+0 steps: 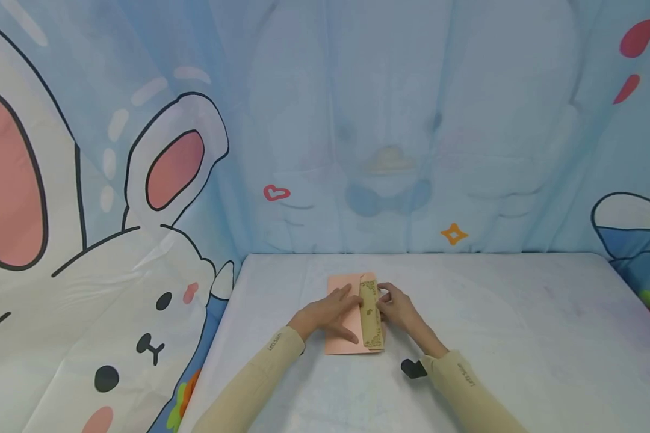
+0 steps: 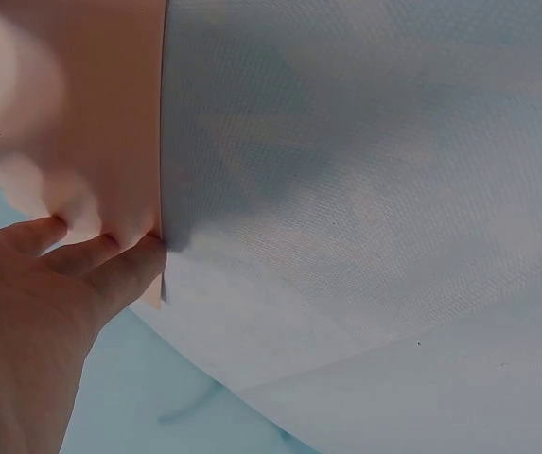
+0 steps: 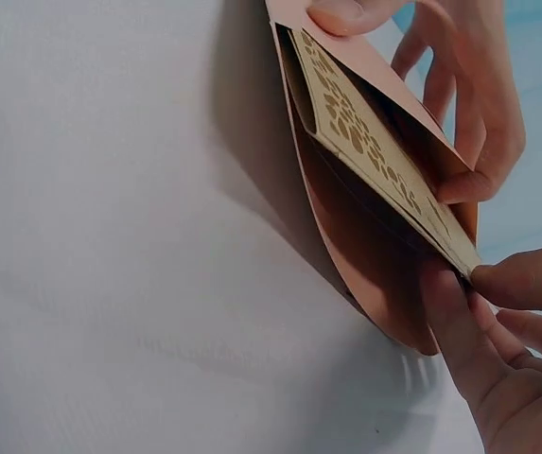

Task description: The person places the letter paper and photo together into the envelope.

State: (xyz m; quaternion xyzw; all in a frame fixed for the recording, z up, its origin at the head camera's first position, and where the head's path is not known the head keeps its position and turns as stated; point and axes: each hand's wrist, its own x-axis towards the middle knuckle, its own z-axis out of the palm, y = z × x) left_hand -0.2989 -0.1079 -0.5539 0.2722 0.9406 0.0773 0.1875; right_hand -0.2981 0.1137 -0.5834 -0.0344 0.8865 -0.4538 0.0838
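Note:
A pale pink envelope [image 1: 338,346] lies on the table, its mouth spread apart in the right wrist view. A cream card with a golden cut-out pattern [image 1: 371,316] sits partly inside that mouth, its folded edge jutting out. My right hand [image 1: 402,311] pinches the card's edge, thumb on top and index finger beneath, inside the opening. Across the envelope lies my left hand [image 1: 327,313], fingers spread; one fingertip touches the card. In the left wrist view several fingers [image 2: 124,265] of this hand rest along the pink paper's edge.
A white cloth covers the table [image 1: 509,337]. Behind it hangs a light blue printed curtain [image 1: 390,120], with a large cartoon rabbit [image 1: 141,288] on the left. A small black piece [image 1: 413,368] shows at the right sleeve's cuff.

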